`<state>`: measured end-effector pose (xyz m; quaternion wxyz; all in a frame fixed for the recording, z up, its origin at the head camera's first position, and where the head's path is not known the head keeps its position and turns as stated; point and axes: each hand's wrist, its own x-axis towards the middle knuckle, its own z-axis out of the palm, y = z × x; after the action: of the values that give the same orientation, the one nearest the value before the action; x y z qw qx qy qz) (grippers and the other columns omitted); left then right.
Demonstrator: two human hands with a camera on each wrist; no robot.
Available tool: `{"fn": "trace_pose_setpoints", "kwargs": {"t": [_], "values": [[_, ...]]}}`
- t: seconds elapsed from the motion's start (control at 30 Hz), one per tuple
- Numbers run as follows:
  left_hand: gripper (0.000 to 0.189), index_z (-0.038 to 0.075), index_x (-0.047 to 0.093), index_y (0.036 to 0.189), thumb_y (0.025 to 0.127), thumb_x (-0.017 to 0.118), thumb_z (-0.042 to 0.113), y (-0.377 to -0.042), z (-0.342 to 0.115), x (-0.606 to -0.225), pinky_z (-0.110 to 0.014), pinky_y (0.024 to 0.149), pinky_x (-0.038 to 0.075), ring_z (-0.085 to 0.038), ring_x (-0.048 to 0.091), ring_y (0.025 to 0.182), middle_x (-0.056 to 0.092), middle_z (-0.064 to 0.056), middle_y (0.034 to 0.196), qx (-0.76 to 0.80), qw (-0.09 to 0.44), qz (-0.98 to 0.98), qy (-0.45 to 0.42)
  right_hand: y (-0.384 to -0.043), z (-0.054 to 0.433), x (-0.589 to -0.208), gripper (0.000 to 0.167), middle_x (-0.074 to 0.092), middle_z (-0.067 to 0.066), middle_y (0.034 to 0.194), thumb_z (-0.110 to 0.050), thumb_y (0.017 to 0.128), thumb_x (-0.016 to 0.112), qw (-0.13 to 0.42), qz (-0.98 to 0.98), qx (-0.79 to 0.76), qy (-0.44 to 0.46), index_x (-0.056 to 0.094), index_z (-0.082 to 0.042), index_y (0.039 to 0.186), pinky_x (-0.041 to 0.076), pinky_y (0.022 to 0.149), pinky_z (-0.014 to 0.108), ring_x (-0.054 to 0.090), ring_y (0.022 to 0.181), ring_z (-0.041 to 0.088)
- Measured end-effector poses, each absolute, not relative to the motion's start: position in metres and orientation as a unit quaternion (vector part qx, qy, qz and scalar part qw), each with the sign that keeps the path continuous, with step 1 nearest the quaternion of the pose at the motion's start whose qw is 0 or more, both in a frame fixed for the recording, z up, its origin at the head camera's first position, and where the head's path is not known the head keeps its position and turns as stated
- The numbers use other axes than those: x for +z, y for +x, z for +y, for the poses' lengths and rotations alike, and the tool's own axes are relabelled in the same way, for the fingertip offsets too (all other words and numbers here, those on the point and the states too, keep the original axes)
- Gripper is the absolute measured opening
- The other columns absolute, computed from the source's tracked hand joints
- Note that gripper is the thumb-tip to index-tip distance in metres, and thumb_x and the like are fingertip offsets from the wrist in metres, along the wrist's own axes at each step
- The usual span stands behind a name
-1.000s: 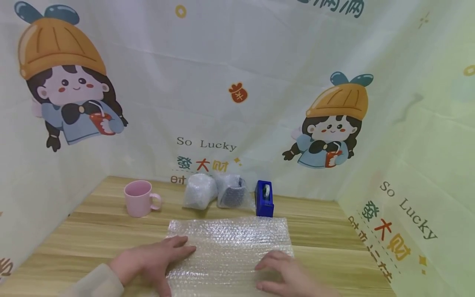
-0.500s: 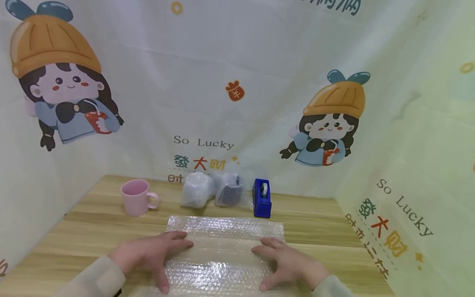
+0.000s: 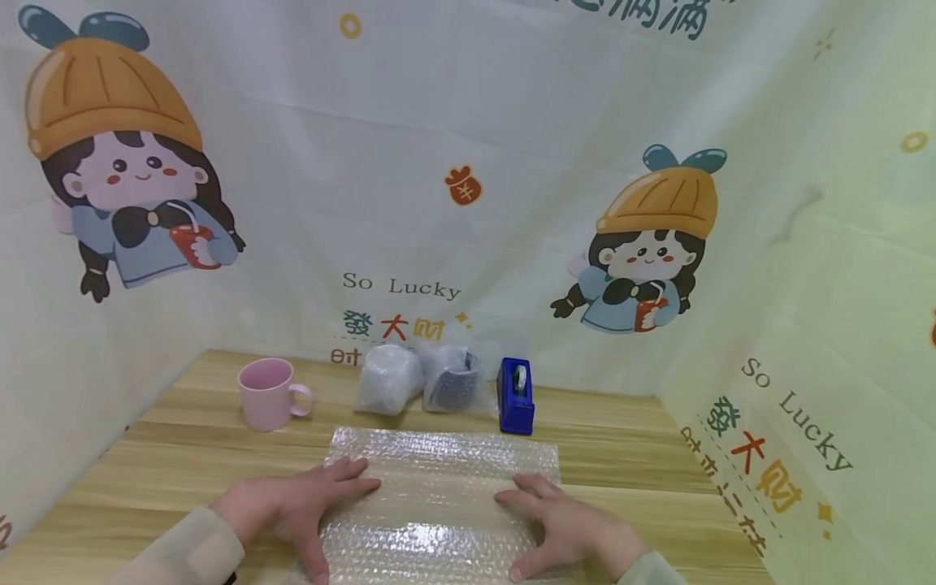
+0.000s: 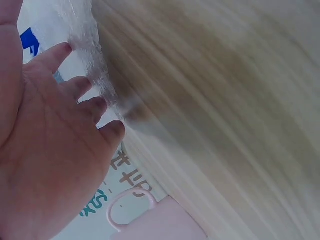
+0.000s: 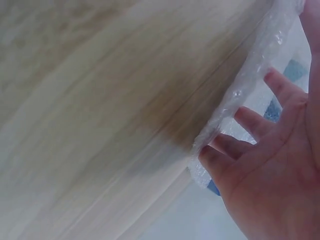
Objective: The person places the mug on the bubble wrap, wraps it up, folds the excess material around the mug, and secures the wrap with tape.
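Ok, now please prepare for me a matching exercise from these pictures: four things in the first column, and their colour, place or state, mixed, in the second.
Things:
1. mug
2. tape dispenser
3. bubble wrap sheet
4. two wrapped bundles

Descriptions:
A. touched by the left hand and the right hand
B. blue, to the right of the other items in the back row
C. side by side at the back of the table
D. pink, with its handle turned to the right

Right pairs: 1-D, 2-B, 3-A, 4-C
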<state>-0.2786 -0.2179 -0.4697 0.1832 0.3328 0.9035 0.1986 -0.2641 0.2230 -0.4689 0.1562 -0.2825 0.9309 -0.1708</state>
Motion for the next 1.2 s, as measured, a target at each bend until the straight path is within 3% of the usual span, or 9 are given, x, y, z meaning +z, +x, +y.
{"fn": "trace_pose_setpoints", "kwargs": {"t": [0.17, 0.33, 0.5, 0.57, 0.67, 0.77, 0.9, 1.07, 1.2], "values": [[0.124, 0.017, 0.043, 0.169, 0.064, 0.106, 0.042, -0.28, -0.22, -0.473, -0.086, 0.125, 0.02, -0.062, 0.017, 0.164, 0.021, -0.026, 0.181, 0.237, 0.183, 0.896, 0.327, -0.266, 0.224, -0.47, 0.102, 0.031, 0.016, 0.179, -0.058, 0.08, 0.093, 0.157, 0.931, -0.176, -0.279, 0.046, -0.031, 0.166, 0.037, 0.121, 0.08, 0.025, 0.165, 0.053], [0.087, 0.014, 0.057, 0.158, 0.085, 0.092, 0.046, -0.283, -0.229, -0.473, -0.085, 0.122, 0.026, -0.062, 0.028, 0.159, 0.036, -0.028, 0.174, 0.304, 0.136, 0.896, 0.292, -0.267, 0.222, -0.471, 0.101, 0.032, 0.014, 0.179, -0.057, 0.079, 0.095, 0.16, 0.932, -0.175, -0.274, 0.047, -0.033, 0.165, 0.039, 0.121, 0.078, 0.026, 0.165, 0.05], [0.065, 0.004, 0.062, 0.15, 0.098, 0.082, 0.037, -0.305, -0.246, -0.461, -0.082, 0.111, 0.045, -0.062, 0.05, 0.143, 0.048, -0.034, 0.162, 0.323, -0.054, 0.91, 0.256, -0.267, 0.221, -0.47, 0.101, 0.034, 0.016, 0.177, -0.055, 0.078, 0.096, 0.153, 0.934, -0.17, -0.276, 0.049, -0.03, 0.163, 0.04, 0.122, 0.077, 0.027, 0.165, 0.05], [0.068, 0.001, 0.059, 0.151, 0.095, 0.085, 0.03, -0.317, -0.257, -0.453, -0.083, 0.111, 0.043, -0.064, 0.049, 0.141, 0.046, -0.038, 0.161, 0.311, -0.14, 0.915, 0.216, -0.267, 0.221, -0.469, 0.101, 0.034, 0.016, 0.177, -0.054, 0.078, 0.097, 0.152, 0.934, -0.169, -0.277, 0.049, -0.029, 0.163, 0.041, 0.122, 0.076, 0.027, 0.165, 0.049], [0.087, -0.004, 0.043, 0.159, 0.088, 0.086, 0.021, -0.332, -0.275, -0.441, -0.087, 0.112, 0.035, -0.07, 0.038, 0.142, 0.031, -0.045, 0.164, 0.305, -0.201, 0.922, 0.132, -0.266, 0.221, -0.469, 0.101, 0.034, 0.016, 0.177, -0.053, 0.078, 0.097, 0.153, 0.933, -0.171, -0.276, 0.049, -0.029, 0.163, 0.041, 0.121, 0.075, 0.027, 0.165, 0.049], [0.111, -0.011, 0.02, 0.167, 0.086, 0.088, 0.024, -0.344, -0.293, -0.435, -0.089, 0.114, 0.028, -0.075, 0.024, 0.145, 0.017, -0.051, 0.165, 0.317, -0.188, 0.928, 0.048, -0.266, 0.222, -0.468, 0.1, 0.033, 0.016, 0.177, -0.053, 0.078, 0.097, 0.154, 0.933, -0.174, -0.275, 0.049, -0.029, 0.163, 0.04, 0.122, 0.076, 0.025, 0.165, 0.051], [0.127, -0.021, -0.006, 0.163, 0.092, 0.086, 0.03, -0.352, -0.311, -0.438, -0.086, 0.114, 0.035, -0.074, 0.026, 0.14, 0.011, -0.058, 0.159, 0.366, -0.114, 0.923, -0.018, -0.265, 0.223, -0.47, 0.1, 0.033, 0.017, 0.177, -0.053, 0.078, 0.097, 0.155, 0.933, -0.176, -0.273, 0.049, -0.029, 0.163, 0.038, 0.123, 0.077, 0.024, 0.165, 0.053], [0.125, -0.022, -0.013, 0.161, 0.099, 0.081, 0.033, -0.356, -0.324, -0.446, -0.082, 0.117, 0.039, -0.071, 0.033, 0.139, 0.017, -0.06, 0.155, 0.409, -0.06, 0.91, -0.02, -0.265, 0.222, -0.471, 0.1, 0.033, 0.017, 0.177, -0.052, 0.078, 0.097, 0.153, 0.933, -0.177, -0.274, 0.049, -0.029, 0.163, 0.038, 0.122, 0.078, 0.025, 0.165, 0.053], [0.118, -0.024, -0.006, 0.161, 0.099, 0.08, 0.028, -0.36, -0.323, -0.452, -0.077, 0.114, 0.044, -0.07, 0.043, 0.136, 0.031, -0.059, 0.151, 0.415, -0.062, 0.908, 0.004, -0.267, 0.223, -0.47, 0.099, 0.033, 0.017, 0.177, -0.05, 0.079, 0.097, 0.157, 0.931, -0.183, -0.274, 0.049, -0.029, 0.163, 0.039, 0.122, 0.077, 0.025, 0.165, 0.053]]}}
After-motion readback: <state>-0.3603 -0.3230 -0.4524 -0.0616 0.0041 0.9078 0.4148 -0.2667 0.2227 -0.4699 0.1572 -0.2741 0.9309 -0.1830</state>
